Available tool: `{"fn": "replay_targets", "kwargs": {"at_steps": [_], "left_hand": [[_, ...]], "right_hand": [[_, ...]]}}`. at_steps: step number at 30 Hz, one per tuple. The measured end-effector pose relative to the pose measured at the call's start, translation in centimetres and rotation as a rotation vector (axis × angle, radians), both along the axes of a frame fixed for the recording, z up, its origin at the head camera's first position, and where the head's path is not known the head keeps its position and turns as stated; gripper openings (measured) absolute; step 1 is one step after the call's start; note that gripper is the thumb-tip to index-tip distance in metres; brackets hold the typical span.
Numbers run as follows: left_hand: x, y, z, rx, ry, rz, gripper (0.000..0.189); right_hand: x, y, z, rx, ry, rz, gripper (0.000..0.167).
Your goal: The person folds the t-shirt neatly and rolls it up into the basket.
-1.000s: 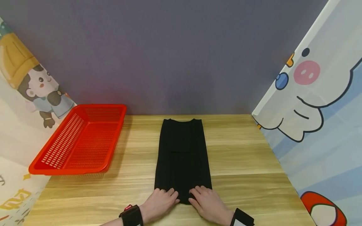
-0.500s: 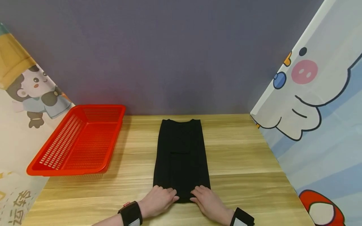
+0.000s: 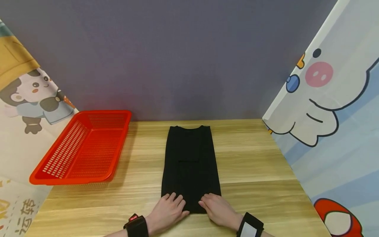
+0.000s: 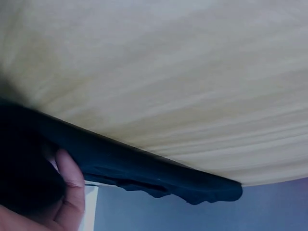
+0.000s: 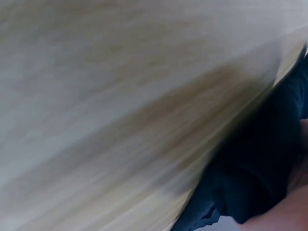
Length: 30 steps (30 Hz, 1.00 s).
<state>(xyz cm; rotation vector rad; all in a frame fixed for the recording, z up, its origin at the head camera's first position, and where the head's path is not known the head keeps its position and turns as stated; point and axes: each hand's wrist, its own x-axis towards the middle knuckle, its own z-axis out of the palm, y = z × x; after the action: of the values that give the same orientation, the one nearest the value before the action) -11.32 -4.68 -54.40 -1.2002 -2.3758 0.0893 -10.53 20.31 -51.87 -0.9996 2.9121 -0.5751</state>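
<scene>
A black shirt lies folded flat into a long panel at the middle of the table, its curved neckline at the far end. Across its middle runs a short horizontal fold line. My left hand rests on its near left corner, fingers spread over the cloth and thumb at the near edge. On the near right corner rests my right hand, fingers close together and slightly bent. In the left wrist view a curved finger lies against the dark cloth. The right wrist view shows cloth raised beside the hand, with the fingertips hidden.
A red perforated plastic basket stands to the left on the wood-grain table. A grey panel rises along the back edge. Printed cartoon sheets flank both sides. Each wrist wears a black band.
My left fingers have spread out more over the cloth. The right hand has stayed almost in place, and the shirt still lies flat in the same spot.
</scene>
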Motion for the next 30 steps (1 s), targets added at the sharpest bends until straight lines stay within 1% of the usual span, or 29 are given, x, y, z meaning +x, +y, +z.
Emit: {"fn": "replay_targets", "kwargs": {"at_steps": [4, 8, 12, 14, 16, 18, 21, 23, 25, 26, 28, 30], "left_hand": [[0.4, 0.3, -0.1, 0.011, 0.002, 0.030, 0.049], [0.6, 0.4, -0.2, 0.016, 0.020, 0.051, 0.044], [0.5, 0.6, -0.5, 0.030, 0.041, 0.049, 0.037], [0.4, 0.6, -0.6, 0.045, 0.029, 0.043, 0.036], [0.3, 0.6, -0.7, 0.059, -0.023, 0.045, 0.035], [0.1, 0.6, -0.6, 0.078, -0.114, 0.047, 0.033], [-0.2, 0.5, -0.3, 0.108, -0.245, 0.053, 0.031], [-0.5, 0.5, -0.1, 0.124, -0.304, 0.055, 0.031], [-0.8, 0.5, 0.0, 0.134, -0.336, 0.054, 0.032], [-1.0, 0.4, 0.1, 0.137, -0.353, 0.052, 0.033], [-1.2, 0.4, 0.1, 0.140, -0.375, 0.045, 0.034], [-1.3, 0.2, 0.2, 0.143, -0.374, 0.036, 0.035]], "right_hand": [[0.0, -0.2, 0.1, 0.009, -0.016, -0.031, 0.036], [0.1, -0.3, 0.1, 0.015, -0.032, -0.060, 0.038], [0.1, -0.4, 0.2, 0.015, -0.067, -0.076, 0.041], [0.3, -0.4, 0.3, 0.023, -0.076, -0.084, 0.037], [0.6, -0.3, 0.1, 0.056, -0.040, -0.092, 0.028], [1.1, -0.2, -0.2, 0.095, 0.034, -0.096, 0.023], [1.9, 0.0, -0.7, 0.147, 0.189, -0.090, 0.038], [2.1, 0.1, -0.9, 0.157, 0.270, -0.079, 0.045], [2.1, 0.2, -1.0, 0.159, 0.327, -0.069, 0.046], [2.1, 0.2, -1.1, 0.157, 0.349, -0.065, 0.044], [1.9, 0.2, -1.2, 0.141, 0.381, -0.054, 0.038], [1.6, 0.2, -1.3, 0.114, 0.397, -0.038, 0.030]]}}
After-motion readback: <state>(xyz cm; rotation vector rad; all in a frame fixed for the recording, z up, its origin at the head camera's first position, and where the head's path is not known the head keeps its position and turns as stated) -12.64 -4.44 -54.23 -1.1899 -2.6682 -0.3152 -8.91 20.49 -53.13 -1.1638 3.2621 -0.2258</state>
